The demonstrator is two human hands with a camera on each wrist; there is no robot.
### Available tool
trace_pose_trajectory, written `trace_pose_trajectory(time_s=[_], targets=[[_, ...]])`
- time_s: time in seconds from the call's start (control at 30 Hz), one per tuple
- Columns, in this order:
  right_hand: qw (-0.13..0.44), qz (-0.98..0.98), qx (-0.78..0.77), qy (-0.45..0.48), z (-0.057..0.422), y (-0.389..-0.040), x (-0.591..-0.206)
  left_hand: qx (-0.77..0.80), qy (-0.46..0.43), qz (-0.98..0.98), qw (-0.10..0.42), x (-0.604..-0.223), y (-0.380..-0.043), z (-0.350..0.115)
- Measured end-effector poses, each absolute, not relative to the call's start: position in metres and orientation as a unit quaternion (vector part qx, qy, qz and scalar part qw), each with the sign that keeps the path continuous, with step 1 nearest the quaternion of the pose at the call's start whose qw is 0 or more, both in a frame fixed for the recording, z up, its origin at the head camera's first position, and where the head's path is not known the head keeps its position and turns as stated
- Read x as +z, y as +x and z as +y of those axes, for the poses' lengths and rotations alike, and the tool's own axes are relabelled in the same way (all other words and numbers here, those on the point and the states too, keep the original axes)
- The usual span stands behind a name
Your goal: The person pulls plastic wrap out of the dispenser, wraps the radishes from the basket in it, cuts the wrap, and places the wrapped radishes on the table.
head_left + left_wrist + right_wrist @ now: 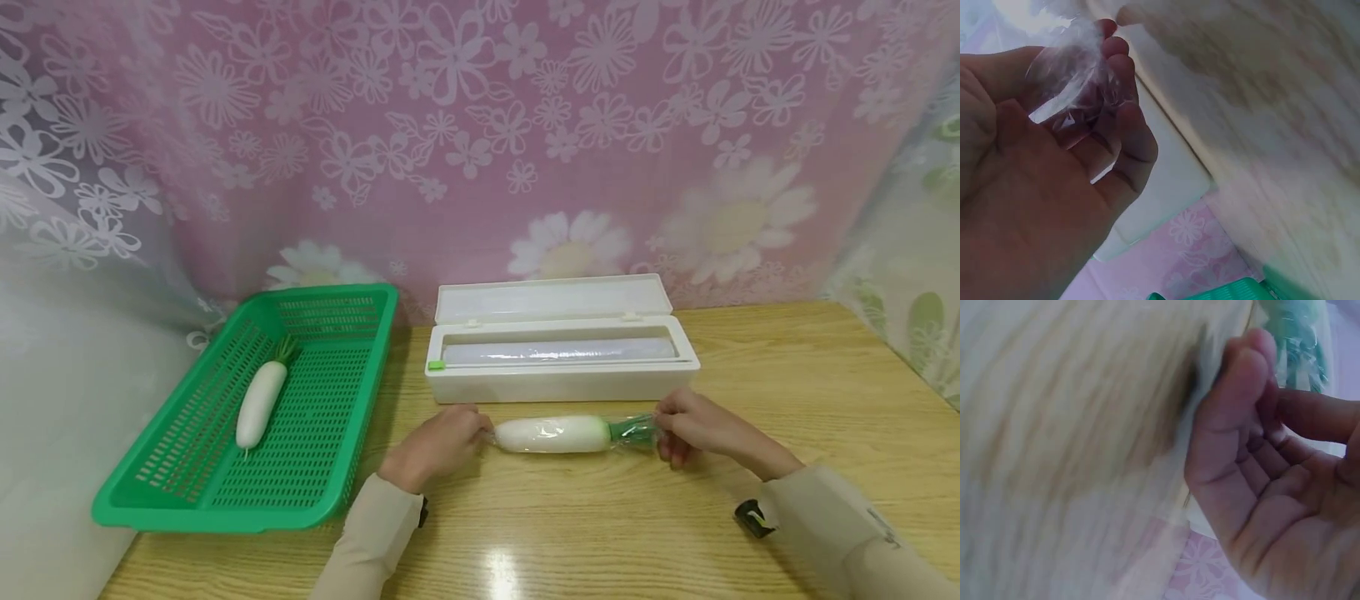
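Note:
A white radish (553,435) with green tops lies crosswise in clear plastic wrap, in front of a white box. At its root end, my left hand (441,446) grips the gathered wrap; the left wrist view shows that crinkled plastic wrap (1079,72) between thumb and curled fingers. My right hand (696,425) pinches the wrap's other end, just beyond the leafy tops. In the right wrist view, the wrapped green tops (1300,347) show behind the thumb and fingertips. The pinched bit of wrap is mostly hidden there.
Behind the radish stands the white wrap box (562,387), lid raised, with a roll of film (558,351) inside. A green basket (352,467) at the left holds another white radish (261,404). A pink floral curtain (465,167) hangs behind the wooden table (600,533).

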State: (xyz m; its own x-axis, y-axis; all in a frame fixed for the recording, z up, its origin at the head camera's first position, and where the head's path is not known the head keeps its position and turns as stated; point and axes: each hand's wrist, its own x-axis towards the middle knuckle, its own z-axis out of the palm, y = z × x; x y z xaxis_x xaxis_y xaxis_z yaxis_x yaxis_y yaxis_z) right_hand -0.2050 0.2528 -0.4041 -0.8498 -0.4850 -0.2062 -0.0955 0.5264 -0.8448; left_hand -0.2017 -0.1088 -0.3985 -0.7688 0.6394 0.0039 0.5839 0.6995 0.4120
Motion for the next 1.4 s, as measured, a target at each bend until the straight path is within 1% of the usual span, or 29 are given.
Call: trace_pose_trajectory(time_s=[0.07,0.2,0.27,0.33,0.43,0.5,0.63,0.73,0.87,1.03,1.27,1.33,1.4], targets=[[0.222,0.852,-0.449,-0.155,0.252,-0.205,-0.405,0.211,0.324,0.918,0.09,-0.399,-0.202,-0.109],[0.19,0.866,-0.44,-0.139,0.249,-0.204,-0.405,0.22,0.311,0.918,0.111,-0.398,-0.201,-0.111],[0.169,0.864,-0.451,-0.145,0.248,-0.203,-0.405,0.223,0.303,0.919,0.117,-0.398,-0.201,-0.112],[0.161,0.854,-0.47,-0.156,0.248,-0.203,-0.405,0.228,0.292,0.921,0.125,-0.397,-0.2,-0.114],[0.173,0.836,-0.487,-0.182,0.253,-0.204,-0.404,0.231,0.29,0.92,0.125,-0.398,-0.2,-0.116],[0.188,0.827,-0.491,-0.201,0.257,-0.204,-0.403,0.228,0.298,0.921,0.107,-0.399,-0.2,-0.116],[0.195,0.828,-0.471,-0.233,0.267,-0.204,-0.405,0.228,0.313,0.919,0.066,-0.401,-0.202,-0.114],[0.158,0.852,-0.434,-0.245,0.267,-0.204,-0.407,0.231,0.317,0.918,0.056,-0.402,-0.203,-0.111],[0.12,0.873,-0.415,-0.226,0.261,-0.204,-0.407,0.241,0.312,0.917,0.056,-0.403,-0.206,-0.11],[0.129,0.868,-0.435,-0.203,0.256,-0.202,-0.405,0.266,0.301,0.915,0.04,-0.405,-0.211,-0.108],[0.121,0.873,-0.433,-0.191,0.252,-0.201,-0.401,0.228,0.232,0.943,-0.066,-0.406,-0.209,-0.096],[0.121,0.875,-0.432,-0.182,0.251,-0.201,-0.401,0.212,0.221,0.948,-0.081,-0.406,-0.207,-0.094],[0.123,0.876,-0.432,-0.176,0.25,-0.201,-0.402,0.215,0.228,0.947,-0.07,-0.405,-0.206,-0.093]])
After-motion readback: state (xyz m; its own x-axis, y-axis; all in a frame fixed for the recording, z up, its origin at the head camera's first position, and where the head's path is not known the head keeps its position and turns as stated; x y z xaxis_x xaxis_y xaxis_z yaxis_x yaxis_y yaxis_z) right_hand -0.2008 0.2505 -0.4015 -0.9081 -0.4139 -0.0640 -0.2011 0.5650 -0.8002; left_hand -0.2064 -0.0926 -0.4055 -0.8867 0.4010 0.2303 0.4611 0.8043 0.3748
